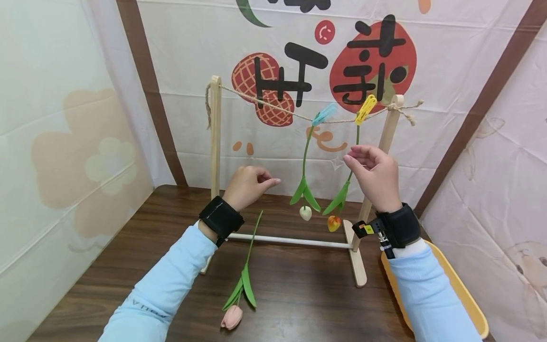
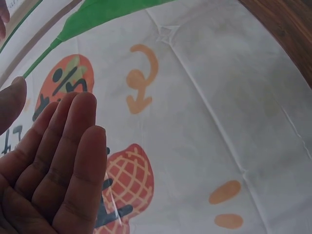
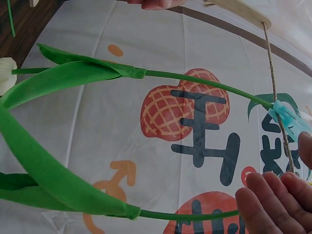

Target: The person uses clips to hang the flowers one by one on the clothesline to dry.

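Observation:
A wooden rack holds a string on the dark table. Two fake tulips hang head-down from it. One, on a blue clip, ends in a white bud. The other, on a yellow clip, ends in an orange bud. My right hand is raised beside the second stem, fingers nearly straight and gripping nothing. My left hand hovers left of the white tulip with relaxed, empty fingers. A third tulip with a pink bud lies on the table below my left arm.
A yellow basket stands at the table's right edge under my right forearm. A printed cloth backdrop hangs close behind the rack, and cloth walls close in both sides. The rack's foot and crossbar rest on the table.

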A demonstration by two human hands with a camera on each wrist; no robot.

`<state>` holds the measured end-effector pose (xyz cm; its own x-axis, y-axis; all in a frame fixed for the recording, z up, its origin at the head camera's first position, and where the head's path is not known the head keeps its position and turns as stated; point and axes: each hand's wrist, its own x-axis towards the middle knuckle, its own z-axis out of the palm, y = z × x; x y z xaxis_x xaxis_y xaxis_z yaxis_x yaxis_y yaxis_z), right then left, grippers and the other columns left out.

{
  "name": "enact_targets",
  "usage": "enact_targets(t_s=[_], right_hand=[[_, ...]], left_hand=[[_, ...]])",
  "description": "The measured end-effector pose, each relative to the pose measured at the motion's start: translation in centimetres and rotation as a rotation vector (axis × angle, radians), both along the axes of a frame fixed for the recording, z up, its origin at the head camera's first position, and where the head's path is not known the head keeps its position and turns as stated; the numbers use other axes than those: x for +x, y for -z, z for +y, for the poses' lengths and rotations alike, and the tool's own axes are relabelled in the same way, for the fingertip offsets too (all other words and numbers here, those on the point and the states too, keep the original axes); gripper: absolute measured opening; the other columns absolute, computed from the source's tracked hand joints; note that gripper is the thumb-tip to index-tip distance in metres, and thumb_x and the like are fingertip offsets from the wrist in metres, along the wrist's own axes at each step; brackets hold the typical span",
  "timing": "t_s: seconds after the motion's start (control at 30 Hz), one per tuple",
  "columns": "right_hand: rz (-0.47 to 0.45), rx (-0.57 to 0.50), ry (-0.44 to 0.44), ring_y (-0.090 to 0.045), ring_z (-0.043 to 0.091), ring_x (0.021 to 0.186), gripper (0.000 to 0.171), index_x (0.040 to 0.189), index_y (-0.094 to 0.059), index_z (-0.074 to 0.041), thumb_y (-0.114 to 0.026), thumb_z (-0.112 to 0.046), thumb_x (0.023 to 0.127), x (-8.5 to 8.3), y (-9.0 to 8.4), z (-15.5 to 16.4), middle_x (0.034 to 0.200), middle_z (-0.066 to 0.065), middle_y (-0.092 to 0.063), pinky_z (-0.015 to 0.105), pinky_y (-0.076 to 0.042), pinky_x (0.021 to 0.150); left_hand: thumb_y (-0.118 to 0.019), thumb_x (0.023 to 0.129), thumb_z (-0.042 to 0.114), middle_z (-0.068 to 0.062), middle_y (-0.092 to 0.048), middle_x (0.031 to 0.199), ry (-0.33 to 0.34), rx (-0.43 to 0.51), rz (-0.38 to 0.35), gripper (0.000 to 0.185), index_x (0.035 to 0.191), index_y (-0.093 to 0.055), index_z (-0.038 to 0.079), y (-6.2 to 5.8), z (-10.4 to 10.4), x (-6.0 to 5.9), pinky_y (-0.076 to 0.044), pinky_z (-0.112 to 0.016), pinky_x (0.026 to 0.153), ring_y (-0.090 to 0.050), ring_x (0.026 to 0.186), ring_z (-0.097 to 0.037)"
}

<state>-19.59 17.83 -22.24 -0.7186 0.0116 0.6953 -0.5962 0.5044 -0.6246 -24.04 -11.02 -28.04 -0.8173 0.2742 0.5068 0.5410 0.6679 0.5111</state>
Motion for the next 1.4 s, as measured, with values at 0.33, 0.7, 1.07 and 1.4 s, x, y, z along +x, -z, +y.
enact_targets(t_s=[0.33,0.7,1.07,1.4], right_hand=[[-0.016,0.013,0.020,-0.062,-0.002,0.080,0.027,0.108,-0.068,0.004,-0.072,-0.016,0.090,0.0,1.6,0.6,0.099,0.015,-0.070,0.014,-0.048,0.078],[-0.043,0.016,0.023,-0.062,-0.001,0.080,0.026,0.108,-0.067,0.005,-0.071,-0.014,0.091,0.2,2.9,1.2,0.099,0.015,-0.070,0.013,-0.048,0.077],[-0.083,0.052,0.023,-0.063,0.000,0.082,0.027,0.109,-0.067,0.005,-0.072,-0.014,0.090,0.5,4.8,1.5,0.098,0.013,-0.070,0.014,-0.048,0.077],[-0.088,0.047,-0.006,-0.063,0.000,0.083,0.025,0.107,-0.067,0.007,-0.071,-0.011,0.090,0.7,6.2,1.7,0.097,0.014,-0.070,0.013,-0.049,0.075]], left_hand=[[-0.073,0.088,0.034,0.002,-0.064,0.069,-0.007,-0.015,-0.015,0.026,0.081,-0.076,0.010,1.2,-0.8,0.2,-0.044,-0.031,0.061,-0.055,0.063,-0.015],[-0.072,0.089,0.036,0.002,-0.063,0.070,-0.021,-0.015,-0.062,0.027,0.083,-0.075,0.011,1.9,-1.6,0.7,-0.044,-0.032,0.060,-0.053,0.063,-0.016],[-0.071,0.089,0.037,0.004,-0.064,0.070,-0.021,-0.023,-0.063,0.027,0.081,-0.075,0.011,3.2,-2.2,1.3,-0.045,-0.032,0.060,-0.055,0.063,-0.013],[-0.072,0.089,0.038,0.004,-0.062,0.067,-0.048,-0.042,-0.064,0.029,0.082,-0.075,0.010,3.9,-2.4,1.5,-0.043,-0.031,0.056,-0.052,0.060,-0.014]])
